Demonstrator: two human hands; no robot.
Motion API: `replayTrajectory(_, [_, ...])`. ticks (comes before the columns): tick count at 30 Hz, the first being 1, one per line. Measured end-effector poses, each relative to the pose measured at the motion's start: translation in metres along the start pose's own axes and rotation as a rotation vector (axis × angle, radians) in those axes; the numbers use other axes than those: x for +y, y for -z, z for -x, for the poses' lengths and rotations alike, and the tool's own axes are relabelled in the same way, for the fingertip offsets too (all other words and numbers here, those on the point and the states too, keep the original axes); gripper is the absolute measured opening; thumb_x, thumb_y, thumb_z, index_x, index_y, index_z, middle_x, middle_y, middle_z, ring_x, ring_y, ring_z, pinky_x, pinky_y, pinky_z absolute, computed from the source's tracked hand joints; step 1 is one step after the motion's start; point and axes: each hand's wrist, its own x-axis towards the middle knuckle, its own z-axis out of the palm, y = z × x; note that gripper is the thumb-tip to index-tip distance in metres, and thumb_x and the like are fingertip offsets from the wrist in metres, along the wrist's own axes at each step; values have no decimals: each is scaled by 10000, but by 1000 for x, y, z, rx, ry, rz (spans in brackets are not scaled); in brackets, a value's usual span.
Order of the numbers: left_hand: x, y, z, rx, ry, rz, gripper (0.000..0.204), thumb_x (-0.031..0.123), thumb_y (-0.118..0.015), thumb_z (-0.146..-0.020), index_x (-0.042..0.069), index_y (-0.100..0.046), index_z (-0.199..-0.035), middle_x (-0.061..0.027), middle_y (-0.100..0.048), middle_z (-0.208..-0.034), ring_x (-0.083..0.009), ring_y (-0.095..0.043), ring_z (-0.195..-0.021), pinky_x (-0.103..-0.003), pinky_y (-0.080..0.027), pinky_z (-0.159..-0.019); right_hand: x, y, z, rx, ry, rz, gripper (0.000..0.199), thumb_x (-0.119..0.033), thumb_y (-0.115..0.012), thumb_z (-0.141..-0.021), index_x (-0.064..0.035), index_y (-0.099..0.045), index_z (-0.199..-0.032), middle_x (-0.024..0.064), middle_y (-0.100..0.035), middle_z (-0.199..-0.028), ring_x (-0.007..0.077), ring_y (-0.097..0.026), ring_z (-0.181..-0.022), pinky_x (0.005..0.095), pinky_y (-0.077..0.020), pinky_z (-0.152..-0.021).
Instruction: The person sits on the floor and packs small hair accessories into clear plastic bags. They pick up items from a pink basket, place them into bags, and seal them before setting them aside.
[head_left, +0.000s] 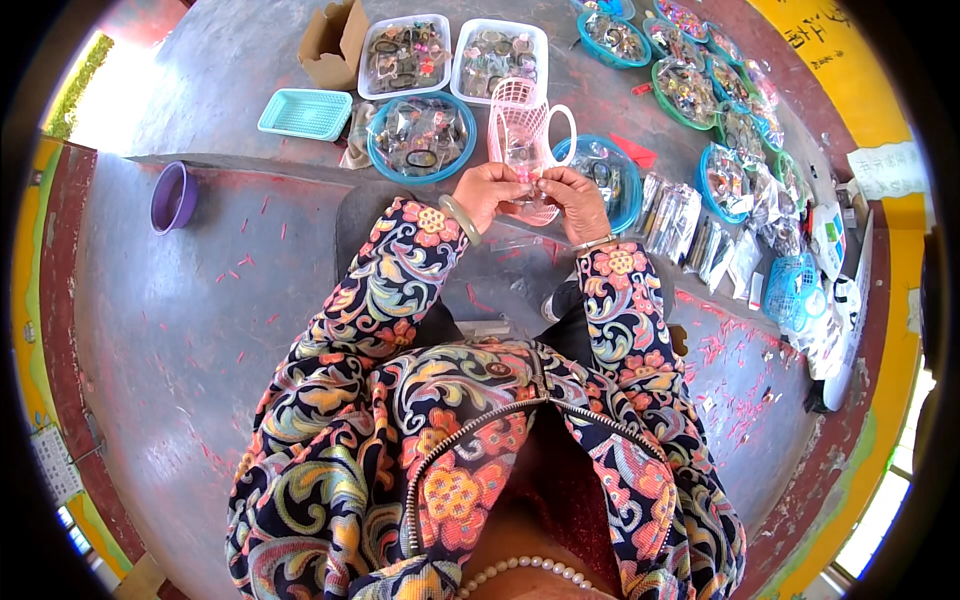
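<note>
Both pinched shut, left hand [487, 190] and right hand [572, 196], on a small clear packet [531, 186]: likely light, limp, slippery, best gripped at edges.

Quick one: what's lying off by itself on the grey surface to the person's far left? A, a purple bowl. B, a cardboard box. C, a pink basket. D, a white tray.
A: the purple bowl sits alone at the far left, while the pink basket is just beyond both hands, and the cardboard box and white tray lie farther back among the other containers.
</note>
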Motion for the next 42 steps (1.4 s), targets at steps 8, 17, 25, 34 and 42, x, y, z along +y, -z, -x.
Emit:
replayTrajectory(8, [3, -4, 0, -18, 9, 18, 170, 87, -584, -779, 11, -537, -923, -63, -594, -858, -135, -593, -734, -207, -465, -552, 6, 6, -2, 21, 92, 18, 112, -69, -621, -732, -7, -588, -820, 10, -586, -727, 58, -500, -641, 194, -390, -583])
replayTrajectory(17, [-5, 4, -7, 7, 35, 69, 148, 35, -572, -776, -8, -524, -910, -72, -586, -841, -154, -596, -749, -218, -498, -614, 3, -1, -1, 52, -32, -16, 120, -113, -608, -760, -22, -584, -834, -4, -575, -730, 56, -495, -627, 184, -379, -584])
replayTrajectory(25, [3, -7, 1, -89, 34, 67, 182, 51, -547, -797, -29, -523, -959, -84, -590, -858, -163, -598, -764, -234, -508, -641, 6, 2, -2, 56, -1, -1, 117, -54, -578, -754, 18, -588, -845, 15, -570, -716, 61, -479, -610, 183, -385, -572])
replayTrajectory(34, [1, -4, -1, -57, 49, 38, 176, 47, -543, -800, -42, -525, -951, -95, -587, -879, -176, -600, -786, -243, -511, -663, 4, -1, -2, 85, -20, 55, 128, -57, -572, -755, 20, -595, -853, 7, -564, -714, 55, -467, -617, 177, -368, -570])
replayTrajectory(42, [-4, -3, -3, -69, 52, 62, 187, 48, -547, -797, -31, -509, -962, -77, -573, -900, -159, -585, -823, -243, -496, -734, 12, 3, -2, 121, 17, -16, 91, -81, -567, -772, 0, -574, -814, 4, -548, -686, 54, -462, -589, 176, -370, -535])
